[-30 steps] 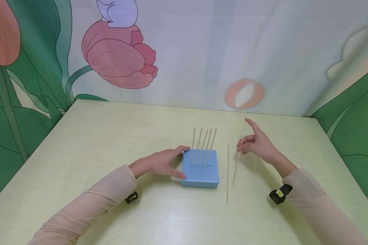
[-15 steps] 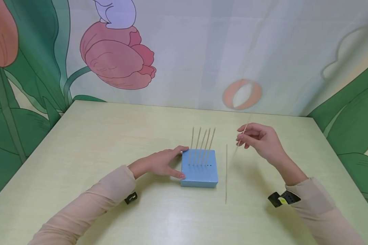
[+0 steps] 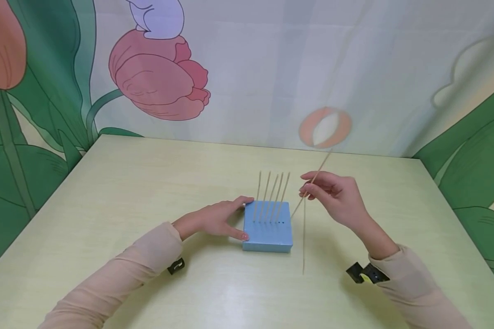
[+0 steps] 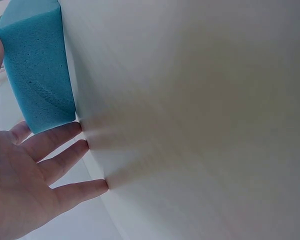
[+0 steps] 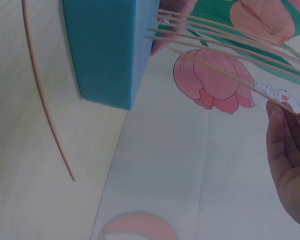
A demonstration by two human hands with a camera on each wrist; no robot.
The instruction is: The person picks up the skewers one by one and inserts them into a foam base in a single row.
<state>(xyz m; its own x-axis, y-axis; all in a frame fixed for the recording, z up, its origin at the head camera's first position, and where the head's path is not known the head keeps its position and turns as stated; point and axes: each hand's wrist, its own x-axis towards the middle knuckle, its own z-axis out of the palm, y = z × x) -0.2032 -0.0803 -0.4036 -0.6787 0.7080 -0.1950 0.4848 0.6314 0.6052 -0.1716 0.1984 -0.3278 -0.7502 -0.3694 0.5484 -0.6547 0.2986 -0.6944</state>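
A blue foam block (image 3: pixel 267 235) lies on the table with several thin wooden sticks (image 3: pixel 273 194) upright in a row of holes. Two open holes (image 3: pixel 281 222) show at the row's right end. My left hand (image 3: pixel 216 219) holds the block by its left side, thumb near the front corner and index finger at the back; other fingers spread on the table in the left wrist view. Between thumb and fingertips my right hand (image 3: pixel 333 194) pinches another wooden stick (image 3: pixel 323 163), tilted, its lower end near the block's right edge. In the right wrist view that end appears just off the holed face.
One loose stick (image 3: pixel 304 242) lies on the pale table (image 3: pixel 148 183) right of the block, partly behind the right hand's stick in the head view. A printed curtain (image 3: pixel 247 82) with flowers hangs behind the table's back edge.
My right hand has raised its stick from the table, turned it, and brought it left toward the block. The left hand and the block stay in place.
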